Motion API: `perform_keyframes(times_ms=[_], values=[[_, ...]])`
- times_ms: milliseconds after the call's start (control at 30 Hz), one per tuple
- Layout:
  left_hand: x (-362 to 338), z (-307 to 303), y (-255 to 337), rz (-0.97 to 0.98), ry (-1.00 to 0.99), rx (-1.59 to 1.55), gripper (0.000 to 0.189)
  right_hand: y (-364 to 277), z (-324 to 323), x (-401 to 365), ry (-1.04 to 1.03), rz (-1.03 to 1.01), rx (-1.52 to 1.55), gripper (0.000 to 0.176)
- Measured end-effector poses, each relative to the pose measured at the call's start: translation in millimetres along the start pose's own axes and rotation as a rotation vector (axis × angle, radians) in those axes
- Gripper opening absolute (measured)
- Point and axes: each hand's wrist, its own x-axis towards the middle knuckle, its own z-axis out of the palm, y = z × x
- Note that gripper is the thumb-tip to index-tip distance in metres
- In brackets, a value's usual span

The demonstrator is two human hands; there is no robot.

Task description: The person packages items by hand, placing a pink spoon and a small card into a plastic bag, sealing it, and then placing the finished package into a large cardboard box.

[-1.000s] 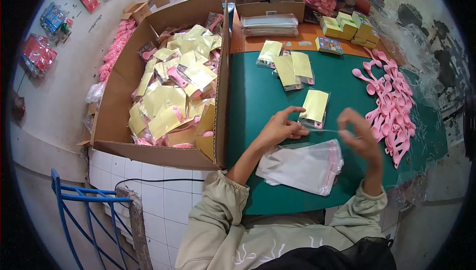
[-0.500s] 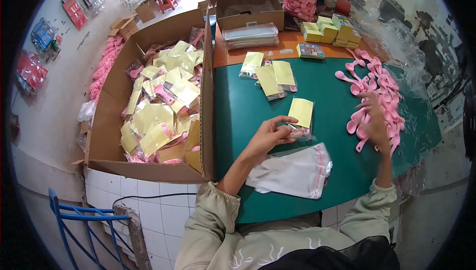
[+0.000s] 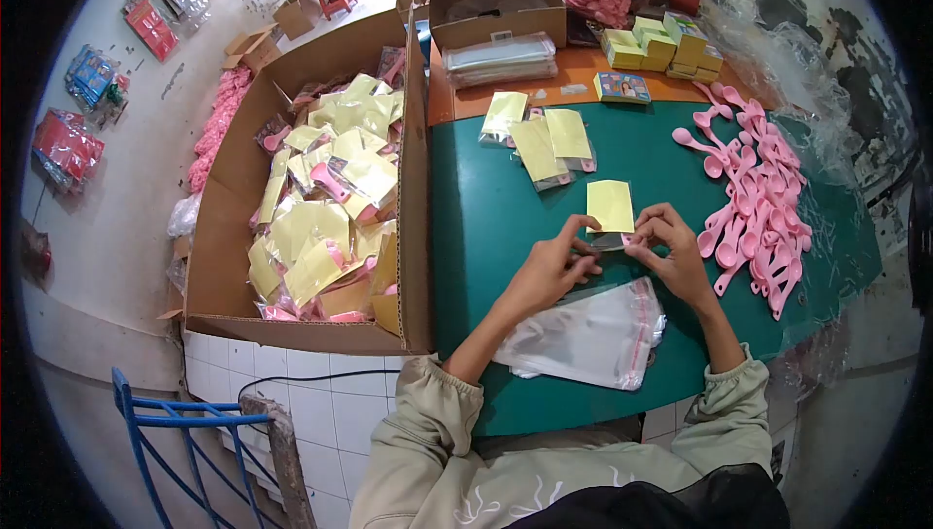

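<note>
Both hands meet at the near end of a clear plastic packet with a yellow card (image 3: 610, 206) in it, on the green tabletop. My left hand (image 3: 554, 272) pinches the packet's left edge with thumb and fingers. From the right, my right hand (image 3: 673, 255) grips the other corner, fingertips pressed together. A bit of pink shows between the hands, under the card; its shape is mostly covered by fingers. Just below the hands lies a stack of clear plastic bags (image 3: 583, 335) with a reddish sealing strip. A pile of pink spoons (image 3: 753, 194) is spread right of my right hand.
A large cardboard box (image 3: 418, 189) full of yellow-card packets stands at the left. Three card packets (image 3: 535, 150) lie further up the green table (image 3: 486, 238). Card stacks (image 3: 680, 43), more bags (image 3: 501, 61) and an open box sit at the back. A person sits far off.
My right hand has come from the spoon pile to the packet and taken hold of its near right corner. My left hand stays on the packet. The view has shifted slightly.
</note>
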Motion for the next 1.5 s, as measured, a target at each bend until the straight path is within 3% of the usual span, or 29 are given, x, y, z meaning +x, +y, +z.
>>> perform_keyframes(times_ms=[100, 200, 300, 500, 600, 800, 1000, 1100, 1200, 1300, 1333, 1433, 1500], values=[[10.6, 0.7, -7.6, 0.011, 0.043, 0.154, 0.013, 9.5, 0.4, 0.3, -0.004, 0.135, 0.080, 0.011], [13.7, 2.9, -7.3, 0.079, 0.141, 0.218, 0.014, 22.9, 1.4, -2.1, 0.000, 0.249, 0.358, 0.010], [14.1, 4.4, -9.2, 0.083, 0.150, 0.298, 0.017, 19.2, -2.4, -0.7, -0.039, 0.505, 0.573, 0.011], [18.7, 4.4, -20.3, -0.016, 0.170, 0.100, 0.019, 18.4, 6.2, -0.8, 0.036, 0.569, 0.533, 0.013], [17.9, 7.5, -15.1, 0.032, 0.274, 0.100, 0.018, 22.6, 10.9, -0.8, 0.069, 0.525, 0.511, 0.014], [18.5, 5.9, -16.9, 0.008, 0.199, 0.079, 0.020, 20.5, 14.2, 1.2, 0.053, 0.488, 0.454, 0.016], [14.7, 5.8, -22.6, 0.072, 0.215, 0.159, 0.040, 26.3, 16.6, -1.1, 0.034, 0.491, 0.433, 0.037], [15.6, 4.8, -27.2, 0.078, 0.214, 0.211, 0.042, 27.3, 15.7, -1.2, -0.003, 0.501, 0.422, 0.038], [15.3, 2.9, -21.8, 0.070, 0.211, 0.224, 0.047, 23.3, 13.7, 3.3, 0.022, 0.396, 0.333, 0.037], [12.0, 0.6, -6.4, 0.244, 0.389, 0.173, 0.054, 16.7, 15.3, 24.5, 0.066, 0.264, 0.369, 0.039], [11.4, -3.3, -2.9, 0.244, 0.389, 0.178, 0.060, 21.3, 15.4, 34.3, 0.019, 0.265, 0.399, 0.047], [15.6, -9.7, -15.2, 0.238, 0.560, 0.277, 0.062, 12.6, 32.4, 66.0, -0.027, 0.117, -0.076, 0.059], [16.5, -12.7, -20.8, 0.201, 0.609, 0.274, 0.064, 42.7, 61.6, 79.6, -0.046, -0.090, -0.366, 0.064]])
